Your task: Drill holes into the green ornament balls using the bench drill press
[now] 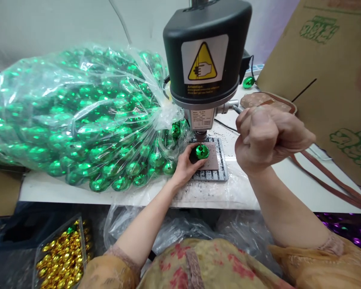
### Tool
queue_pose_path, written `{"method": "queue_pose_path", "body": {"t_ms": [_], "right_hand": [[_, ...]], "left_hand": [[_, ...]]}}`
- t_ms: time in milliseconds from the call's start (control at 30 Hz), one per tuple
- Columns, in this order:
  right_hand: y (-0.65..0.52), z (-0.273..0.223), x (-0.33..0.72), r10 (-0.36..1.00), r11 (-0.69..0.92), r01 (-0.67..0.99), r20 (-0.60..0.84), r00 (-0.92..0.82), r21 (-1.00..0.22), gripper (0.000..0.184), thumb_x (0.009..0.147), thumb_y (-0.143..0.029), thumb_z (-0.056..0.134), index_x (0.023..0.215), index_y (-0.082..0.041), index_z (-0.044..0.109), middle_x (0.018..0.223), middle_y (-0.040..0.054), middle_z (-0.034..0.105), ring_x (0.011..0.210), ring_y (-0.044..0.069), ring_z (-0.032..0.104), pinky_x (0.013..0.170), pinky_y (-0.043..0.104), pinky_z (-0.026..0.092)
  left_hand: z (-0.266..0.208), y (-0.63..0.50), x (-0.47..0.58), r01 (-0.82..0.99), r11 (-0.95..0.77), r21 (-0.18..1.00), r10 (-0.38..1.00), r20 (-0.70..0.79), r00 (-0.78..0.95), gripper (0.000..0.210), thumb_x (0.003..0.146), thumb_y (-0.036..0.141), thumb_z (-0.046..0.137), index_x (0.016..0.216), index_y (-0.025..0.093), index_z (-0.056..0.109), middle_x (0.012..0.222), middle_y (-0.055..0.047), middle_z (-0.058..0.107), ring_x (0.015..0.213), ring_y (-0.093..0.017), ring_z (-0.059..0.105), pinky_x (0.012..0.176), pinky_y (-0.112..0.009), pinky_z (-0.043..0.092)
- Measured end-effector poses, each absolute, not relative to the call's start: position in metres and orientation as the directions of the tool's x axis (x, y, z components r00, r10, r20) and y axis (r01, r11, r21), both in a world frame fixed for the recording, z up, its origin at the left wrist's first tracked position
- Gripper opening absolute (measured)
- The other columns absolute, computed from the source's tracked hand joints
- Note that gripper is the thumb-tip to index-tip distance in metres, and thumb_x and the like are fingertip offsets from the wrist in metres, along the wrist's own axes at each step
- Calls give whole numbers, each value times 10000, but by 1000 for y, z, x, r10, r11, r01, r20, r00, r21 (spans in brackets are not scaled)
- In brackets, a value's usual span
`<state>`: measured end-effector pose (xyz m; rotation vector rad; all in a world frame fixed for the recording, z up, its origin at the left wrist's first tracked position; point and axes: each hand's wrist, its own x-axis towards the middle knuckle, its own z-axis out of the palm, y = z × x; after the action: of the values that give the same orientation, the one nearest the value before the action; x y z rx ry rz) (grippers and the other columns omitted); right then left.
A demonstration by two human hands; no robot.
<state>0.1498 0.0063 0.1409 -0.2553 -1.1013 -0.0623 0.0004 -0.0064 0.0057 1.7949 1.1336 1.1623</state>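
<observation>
A shiny green ball (pixel 202 151) sits on a brownish board on the slotted metal base (pixel 222 168) of a bench drill press (pixel 207 52). Thumb and fingers of my left hand (pixel 188 164) are closed around the ball's left and front sides. Directly above the ball is the drill's chuck (pixel 200 135); whether the bit touches it I cannot tell. My right hand (pixel 261 136) is closed in a fist around the drill press's feed lever (pixel 235 108), right of the drill head. Most of the lever is hidden by the fingers.
A large tied plastic bag (pixel 78 120) of green balls fills the table's left side. Dark shavings lie around the base. On the right are a brown strapped bag (pixel 267 102), a loose green ball (pixel 248 82) and a cardboard box (pixel 327 80). A bin of gold balls (pixel 60 261) stands lower left.
</observation>
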Motion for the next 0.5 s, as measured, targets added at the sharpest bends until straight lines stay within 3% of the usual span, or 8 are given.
{"method": "queue_pose_path", "body": {"t_ms": [333, 500], "right_hand": [[-1, 129, 155, 136, 953, 190, 897, 420, -234, 576, 866, -225, 604, 486, -157, 177, 447, -48, 254, 402, 37, 279, 434, 262, 311], [4, 120, 156, 75, 968, 186, 904, 422, -168, 593, 855, -260, 619, 513, -166, 144, 449, -54, 229, 390, 39, 252, 430, 272, 299]], "left_hand": [[4, -6, 0, 297, -371, 880, 923, 315, 222, 586, 803, 361, 785, 1310, 202, 537, 1265, -91, 672, 1174, -242, 645, 1038, -387, 509], [5, -7, 1, 299, -380, 875, 921, 328, 210, 573, 797, 357, 788, 1295, 205, 549, 1251, -91, 679, 1163, -245, 652, 1025, -389, 520]]}}
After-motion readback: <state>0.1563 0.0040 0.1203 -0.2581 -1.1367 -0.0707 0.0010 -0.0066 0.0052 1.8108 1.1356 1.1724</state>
